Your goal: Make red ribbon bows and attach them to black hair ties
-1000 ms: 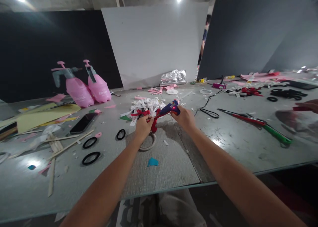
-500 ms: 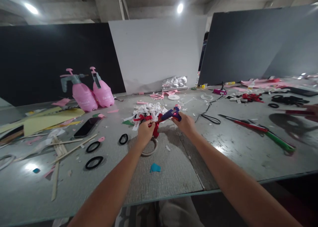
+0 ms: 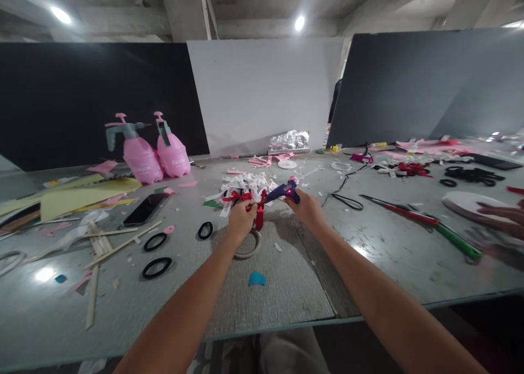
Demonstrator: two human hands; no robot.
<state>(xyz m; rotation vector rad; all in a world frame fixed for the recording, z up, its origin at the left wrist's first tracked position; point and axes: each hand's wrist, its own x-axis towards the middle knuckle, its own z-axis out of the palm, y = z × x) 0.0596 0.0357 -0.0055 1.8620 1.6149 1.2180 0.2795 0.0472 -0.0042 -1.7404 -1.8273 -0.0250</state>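
Looks like a gluing step — left hand [image 3: 241, 219] pinching soft-looking red ribbon [image 3: 260, 219], right hand [image 3: 307, 207] wrapped round a blue plastic glue gun [image 3: 281, 190], nozzle by the left fingertips. Next move calls for a steady nozzle, I'd say. Crinkly white strips [image 3: 250, 183] heaped just beyond the left hand.

The glue gun [image 3: 281, 190] is bluish purple, the ribbon [image 3: 260, 218] red, 2 spray bottles [image 3: 142, 161] pink and grey.

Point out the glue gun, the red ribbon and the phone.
Glue gun [image 3: 280, 190]: head view, on its blue body.
Red ribbon [image 3: 260, 218]: head view, on its lower part.
Phone [image 3: 145, 209]: head view, on its dark upper face.
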